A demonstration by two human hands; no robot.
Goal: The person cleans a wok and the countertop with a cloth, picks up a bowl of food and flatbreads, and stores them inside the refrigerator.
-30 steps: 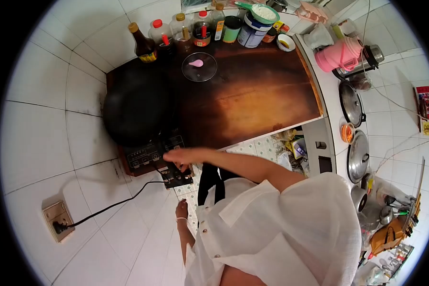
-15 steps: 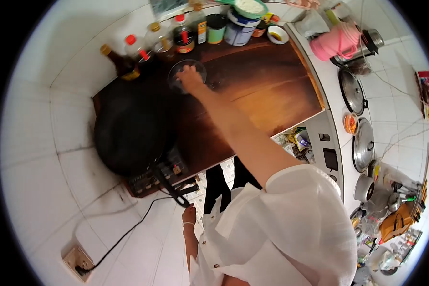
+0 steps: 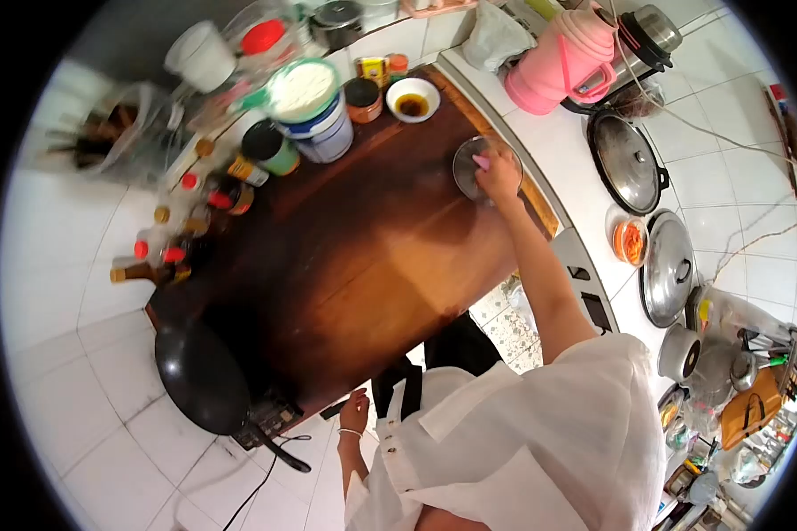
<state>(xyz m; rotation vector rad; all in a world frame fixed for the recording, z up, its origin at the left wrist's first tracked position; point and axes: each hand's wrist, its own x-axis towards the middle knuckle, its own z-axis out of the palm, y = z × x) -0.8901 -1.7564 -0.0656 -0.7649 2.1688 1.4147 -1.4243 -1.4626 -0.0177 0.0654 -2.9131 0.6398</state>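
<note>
Our right hand [image 3: 498, 173] gripped the glass lid [image 3: 471, 165] by its pink knob at the wooden table's [image 3: 363, 239] far right edge. Left hand [image 3: 356, 412] hung loosely curled, holding nothing. Lid-moving step; next it likely needed a steady carry toward the wok [image 3: 201, 376].

Wooden counter [image 3: 354, 257] (wok [image 3: 202, 376], bottles [image 3: 164, 252])

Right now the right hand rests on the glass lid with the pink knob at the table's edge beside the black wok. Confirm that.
Not quite. In the head view the right hand rests on the glass lid at the table's edge, but the black wok sits at the opposite end.
</note>
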